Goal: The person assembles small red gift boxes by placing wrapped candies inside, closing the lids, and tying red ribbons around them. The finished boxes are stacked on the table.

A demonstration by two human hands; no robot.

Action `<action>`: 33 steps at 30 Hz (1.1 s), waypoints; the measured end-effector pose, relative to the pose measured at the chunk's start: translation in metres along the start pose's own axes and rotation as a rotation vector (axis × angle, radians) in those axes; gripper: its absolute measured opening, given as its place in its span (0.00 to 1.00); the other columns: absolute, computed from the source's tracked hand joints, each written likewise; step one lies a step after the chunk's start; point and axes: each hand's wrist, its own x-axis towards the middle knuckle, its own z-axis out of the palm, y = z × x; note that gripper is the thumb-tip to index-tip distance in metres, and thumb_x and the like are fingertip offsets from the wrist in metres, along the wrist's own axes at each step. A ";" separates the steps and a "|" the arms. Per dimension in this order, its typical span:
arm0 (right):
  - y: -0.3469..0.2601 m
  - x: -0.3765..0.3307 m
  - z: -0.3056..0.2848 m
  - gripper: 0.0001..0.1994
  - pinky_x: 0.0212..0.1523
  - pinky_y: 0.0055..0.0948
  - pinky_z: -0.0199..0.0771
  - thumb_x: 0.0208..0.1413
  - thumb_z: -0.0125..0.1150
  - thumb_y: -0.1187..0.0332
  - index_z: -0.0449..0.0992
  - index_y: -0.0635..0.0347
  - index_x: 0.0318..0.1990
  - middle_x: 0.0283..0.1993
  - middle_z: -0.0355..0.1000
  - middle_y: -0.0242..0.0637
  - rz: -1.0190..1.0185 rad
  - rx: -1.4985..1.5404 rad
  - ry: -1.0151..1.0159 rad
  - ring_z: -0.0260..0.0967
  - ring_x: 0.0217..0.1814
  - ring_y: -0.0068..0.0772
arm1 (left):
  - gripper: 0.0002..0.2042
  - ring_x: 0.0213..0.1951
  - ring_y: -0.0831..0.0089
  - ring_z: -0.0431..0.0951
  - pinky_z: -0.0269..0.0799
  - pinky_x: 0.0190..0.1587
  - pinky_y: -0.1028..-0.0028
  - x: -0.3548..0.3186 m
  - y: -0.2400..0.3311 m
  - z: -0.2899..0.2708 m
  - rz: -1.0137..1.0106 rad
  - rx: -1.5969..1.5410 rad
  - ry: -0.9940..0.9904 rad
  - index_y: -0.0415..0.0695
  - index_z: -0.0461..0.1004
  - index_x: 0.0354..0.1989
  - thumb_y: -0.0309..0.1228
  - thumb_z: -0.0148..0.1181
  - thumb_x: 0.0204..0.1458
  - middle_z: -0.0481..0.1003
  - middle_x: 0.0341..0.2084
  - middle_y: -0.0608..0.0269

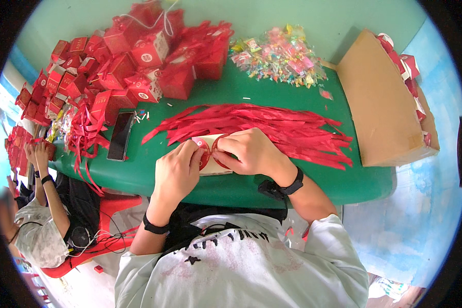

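Observation:
A small red-and-white gift box (222, 169) sits at the table's near edge, partly hidden under my hands. My left hand (175, 169) pinches the box's left side by a rounded red flap at its top. Opposite it, my right hand (254, 151) has thumb and forefinger closed at the other red flap. The fingertips of both hands nearly meet over the middle of the box. Just beyond it lies a wide bundle of red ribbons (272, 118), spread across the green table (339, 182).
Red gift boxes (115, 72) are heaped at the back left, beside a dark phone (120, 136). Wrapped candies (282, 56) lie piled at the back. On the right stands a cardboard carton (380, 108) holding more boxes. A co-worker's hands (37, 154) handle boxes at far left.

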 end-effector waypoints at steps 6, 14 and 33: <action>-0.001 -0.002 0.002 0.07 0.22 0.42 0.69 0.60 0.69 0.65 0.76 0.55 0.37 0.21 0.73 0.40 0.148 -0.030 -0.058 0.73 0.21 0.46 | 0.07 0.25 0.48 0.78 0.72 0.27 0.55 -0.002 -0.001 0.000 0.005 0.041 -0.001 0.44 0.71 0.38 0.33 0.57 0.68 0.76 0.23 0.52; 0.006 -0.005 0.006 0.10 0.20 0.41 0.69 0.62 0.68 0.62 0.77 0.55 0.31 0.16 0.70 0.40 0.079 -0.179 -0.036 0.72 0.19 0.46 | 0.15 0.15 0.51 0.74 0.67 0.19 0.57 0.002 -0.016 0.001 0.082 0.145 -0.047 0.46 0.73 0.27 0.38 0.62 0.65 0.70 0.11 0.54; -0.007 0.001 0.008 0.11 0.24 0.43 0.72 0.62 0.68 0.61 0.77 0.57 0.34 0.24 0.75 0.41 0.134 -0.063 -0.002 0.76 0.27 0.46 | 0.14 0.27 0.39 0.77 0.72 0.30 0.51 0.005 -0.018 -0.018 -0.281 0.119 -0.153 0.40 0.77 0.33 0.38 0.59 0.66 0.75 0.19 0.45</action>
